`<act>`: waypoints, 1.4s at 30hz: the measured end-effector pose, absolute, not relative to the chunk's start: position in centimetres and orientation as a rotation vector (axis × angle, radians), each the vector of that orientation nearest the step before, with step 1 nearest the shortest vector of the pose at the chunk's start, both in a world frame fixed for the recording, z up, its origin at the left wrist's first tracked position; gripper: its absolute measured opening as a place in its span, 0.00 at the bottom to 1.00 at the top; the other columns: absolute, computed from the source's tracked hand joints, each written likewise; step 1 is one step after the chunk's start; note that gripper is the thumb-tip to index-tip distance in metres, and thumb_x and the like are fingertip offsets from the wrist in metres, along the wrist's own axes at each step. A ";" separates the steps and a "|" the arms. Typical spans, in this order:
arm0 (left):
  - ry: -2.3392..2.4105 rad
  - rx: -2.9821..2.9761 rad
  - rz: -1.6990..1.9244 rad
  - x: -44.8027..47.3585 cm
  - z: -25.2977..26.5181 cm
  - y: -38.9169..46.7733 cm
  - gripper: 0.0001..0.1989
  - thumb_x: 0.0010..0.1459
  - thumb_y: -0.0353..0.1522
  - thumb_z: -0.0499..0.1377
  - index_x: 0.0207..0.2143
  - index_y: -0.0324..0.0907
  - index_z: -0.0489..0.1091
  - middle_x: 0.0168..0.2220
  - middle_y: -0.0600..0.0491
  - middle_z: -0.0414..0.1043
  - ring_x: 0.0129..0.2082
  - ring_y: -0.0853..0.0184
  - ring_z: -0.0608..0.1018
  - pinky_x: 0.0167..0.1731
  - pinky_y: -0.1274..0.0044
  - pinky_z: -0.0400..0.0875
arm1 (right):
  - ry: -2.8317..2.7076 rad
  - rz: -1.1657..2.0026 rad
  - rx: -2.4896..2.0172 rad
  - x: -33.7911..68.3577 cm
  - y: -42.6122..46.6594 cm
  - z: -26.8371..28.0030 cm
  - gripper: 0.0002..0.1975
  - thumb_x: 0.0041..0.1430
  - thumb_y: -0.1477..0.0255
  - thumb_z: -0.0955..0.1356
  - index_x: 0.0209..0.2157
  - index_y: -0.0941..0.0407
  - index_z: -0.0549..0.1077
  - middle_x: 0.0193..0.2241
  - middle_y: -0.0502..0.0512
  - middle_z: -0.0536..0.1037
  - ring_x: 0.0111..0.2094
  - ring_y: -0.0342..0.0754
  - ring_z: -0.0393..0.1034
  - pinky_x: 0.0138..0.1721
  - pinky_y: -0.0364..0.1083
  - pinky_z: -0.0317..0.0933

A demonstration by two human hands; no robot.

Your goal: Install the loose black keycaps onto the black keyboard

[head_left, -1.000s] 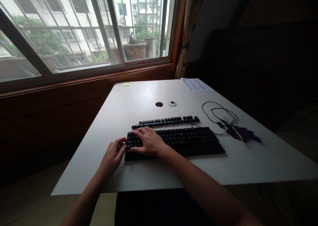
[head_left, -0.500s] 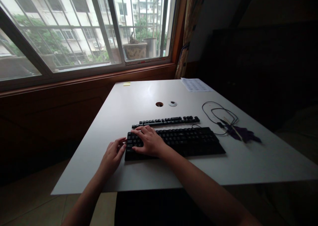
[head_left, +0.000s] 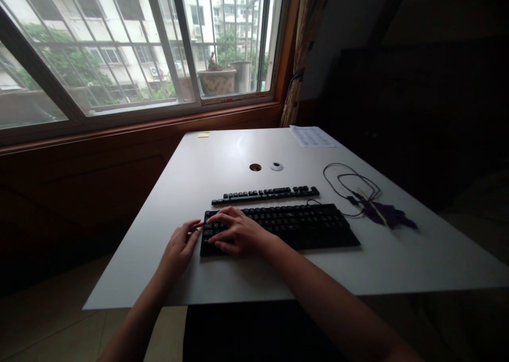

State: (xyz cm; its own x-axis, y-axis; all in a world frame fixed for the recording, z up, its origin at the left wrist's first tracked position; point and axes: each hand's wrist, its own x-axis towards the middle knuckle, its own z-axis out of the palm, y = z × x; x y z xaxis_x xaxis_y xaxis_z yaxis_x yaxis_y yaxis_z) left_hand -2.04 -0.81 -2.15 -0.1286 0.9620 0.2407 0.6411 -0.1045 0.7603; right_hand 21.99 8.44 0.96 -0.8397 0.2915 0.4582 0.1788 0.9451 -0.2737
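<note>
A black keyboard (head_left: 296,225) sits toward the front of a white table (head_left: 159,285).
The right hand (head_left: 238,234) spreads over its left end; the left hand (head_left: 178,248) curls loosely beside it, any grip there unclear. A forward shove could scatter the row of keys (head_left: 267,195) behind.

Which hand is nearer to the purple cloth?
Right. The right hand is over the keyboard, left of the cloth; the left hand is farther left, by the keyboard's left edge.

The long black keyboard (head_left: 314,225) lies flat, keys facing up, on the white surface (head_left: 238,280), lengthwise near its front edge.
</note>
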 end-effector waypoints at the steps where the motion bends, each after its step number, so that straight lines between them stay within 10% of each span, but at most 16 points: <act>1: 1.779 1.753 1.102 -2.0 -2.2 -0.8 0.20 0.69 0.45 0.55 0.56 0.46 0.72 0.52 0.45 0.79 0.52 0.56 0.80 0.53 0.61 0.74 | -2.587 0.285 -0.325 22.0 8.4 0.9 0.11 0.67 0.64 0.71 0.48 0.42 0.83 0.64 0.49 0.71 0.63 0.57 0.58 0.66 0.61 0.57; 42: 1.812 1.623 1.235 -2.1 -1.5 -1.1 0.19 0.64 0.43 0.58 0.51 0.43 0.73 0.48 0.44 0.80 0.44 0.57 0.83 0.43 0.65 0.79 | -2.496 0.222 -0.194 21.2 7.2 -0.2 0.09 0.69 0.77 0.66 0.45 0.52 0.77 0.43 0.54 0.86 0.61 0.47 0.73 0.67 0.53 0.54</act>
State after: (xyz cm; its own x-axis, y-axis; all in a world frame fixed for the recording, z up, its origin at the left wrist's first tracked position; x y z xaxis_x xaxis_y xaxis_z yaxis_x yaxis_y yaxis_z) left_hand -2.05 -1.06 -1.54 -0.2376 0.9388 0.2492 0.5755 -0.0706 0.8147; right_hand 21.17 7.16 -0.18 -0.7983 0.1904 0.5714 0.0865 0.9751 -0.2040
